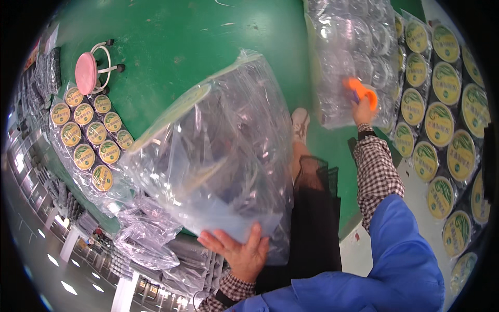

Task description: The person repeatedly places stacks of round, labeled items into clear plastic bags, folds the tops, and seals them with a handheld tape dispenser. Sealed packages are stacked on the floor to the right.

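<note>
A large clear plastic bag stands bulging in front of me, with a yellow-green edge showing along its upper left side. What fills it is hard to make out through the glare. My left hand lies against its near end, fingers spread. Over to the right, my right hand grips an orange tool with a ring-shaped part, blurred, perhaps a tape dispenser. That hand is over the near part of a clear wrapped pack of rounded transparent containers.
Wrapped packs with round yellow-green lids line the right side; another such pack lies left. Behind that is a pink wheeled stool on the green floor. Crumpled clear plastic lies lower left. My foot shows beside the bag.
</note>
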The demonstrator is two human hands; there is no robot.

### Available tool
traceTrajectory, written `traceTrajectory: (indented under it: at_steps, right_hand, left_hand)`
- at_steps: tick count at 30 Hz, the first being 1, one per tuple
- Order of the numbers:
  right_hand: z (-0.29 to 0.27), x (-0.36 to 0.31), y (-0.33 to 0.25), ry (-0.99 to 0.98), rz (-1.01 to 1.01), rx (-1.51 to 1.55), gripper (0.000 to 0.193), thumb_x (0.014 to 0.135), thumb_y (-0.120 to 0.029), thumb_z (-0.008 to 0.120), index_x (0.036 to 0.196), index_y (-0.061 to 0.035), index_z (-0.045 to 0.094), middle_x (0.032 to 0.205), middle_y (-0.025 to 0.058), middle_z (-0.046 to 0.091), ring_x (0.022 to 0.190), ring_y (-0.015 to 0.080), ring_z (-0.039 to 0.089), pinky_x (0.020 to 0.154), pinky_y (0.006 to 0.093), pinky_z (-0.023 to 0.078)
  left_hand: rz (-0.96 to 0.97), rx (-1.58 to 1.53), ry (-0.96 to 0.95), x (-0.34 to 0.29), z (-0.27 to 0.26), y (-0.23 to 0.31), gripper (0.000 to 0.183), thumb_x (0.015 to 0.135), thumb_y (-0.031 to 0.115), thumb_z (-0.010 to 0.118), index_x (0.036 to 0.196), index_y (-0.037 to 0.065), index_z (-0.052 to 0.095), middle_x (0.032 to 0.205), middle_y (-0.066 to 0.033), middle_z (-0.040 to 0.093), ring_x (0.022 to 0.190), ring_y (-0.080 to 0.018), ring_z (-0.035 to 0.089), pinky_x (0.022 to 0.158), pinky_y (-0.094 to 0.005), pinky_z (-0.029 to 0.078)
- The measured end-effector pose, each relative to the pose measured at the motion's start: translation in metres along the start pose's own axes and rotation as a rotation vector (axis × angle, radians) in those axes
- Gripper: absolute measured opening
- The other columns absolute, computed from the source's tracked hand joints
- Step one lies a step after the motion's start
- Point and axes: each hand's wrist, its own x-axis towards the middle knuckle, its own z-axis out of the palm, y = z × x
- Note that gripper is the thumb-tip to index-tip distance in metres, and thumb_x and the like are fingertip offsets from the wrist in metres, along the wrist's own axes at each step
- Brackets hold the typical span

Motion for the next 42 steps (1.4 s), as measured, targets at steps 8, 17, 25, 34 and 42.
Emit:
traceTrajectory:
  at_steps: [8,17,25,34,42]
  right_hand:
    - [-0.329,-0.232,-0.196,-0.205,-0.914,0.441,0.053,0.073,-0.025,0.077,0.115,0.0048,0.064,0.099,0.0151,0.068,0.086,0.0229,0.067,0.081,0.0331,0.052]
    - [-0.340,-0.286,-0.252,-0.410,-1.329,0.449,0.050,0.073,-0.029,0.079,0.114,-0.0037,0.064,0.101,0.0119,0.068,0.092,0.0305,0.066,0.080,0.0377,0.054]
    - [-0.373,-0.250,-0.226,-0.603,-1.120,0.154,0.052,0.076,-0.040,0.071,0.125,-0.0238,0.062,0.102,0.0105,0.069,0.086,0.0293,0.068,0.073,0.0382,0.055]
    - [-0.124,-0.245,-0.195,-0.001,-0.679,-0.592,0.020,0.086,-0.020,0.053,0.095,-0.0112,0.069,0.082,0.0060,0.071,0.072,0.0255,0.068,0.067,0.0430,0.050]
    - [-0.247,-0.307,-0.215,-0.164,-0.239,0.371,0.053,0.082,-0.029,0.069,0.128,-0.0055,0.057,0.097,0.0186,0.071,0.088,0.0338,0.069,0.078,0.0377,0.054]
  left_hand:
    - [-0.435,-1.055,0.028,0.042,-0.083,0.040,0.047,0.100,0.034,0.045,0.136,0.005,0.049,0.150,-0.0230,0.029,0.141,-0.0358,0.022,0.114,-0.0507,0.014]
    - [-0.306,-2.070,-0.237,0.045,-0.078,-0.016,0.027,0.095,0.029,0.060,0.097,0.002,0.063,0.114,-0.0069,0.058,0.135,-0.0222,0.034,0.113,-0.0381,0.019]
    - [-0.507,-1.568,0.262,0.051,-0.062,-0.002,0.006,0.095,0.006,0.056,0.090,0.004,0.054,0.085,-0.0026,0.058,0.081,-0.0084,0.054,0.076,-0.0228,0.044]
    - [-0.254,-0.256,0.460,0.068,-0.039,-0.028,0.046,0.096,0.021,0.054,0.132,-0.005,0.040,0.125,-0.0244,0.046,0.114,-0.0355,0.046,0.099,-0.0424,0.037]
    - [-0.343,-1.150,0.256,0.082,-0.092,-0.077,0.044,0.101,0.027,0.048,0.134,-0.001,0.044,0.136,-0.0184,0.048,0.119,-0.0251,0.049,0.104,-0.0371,0.036]
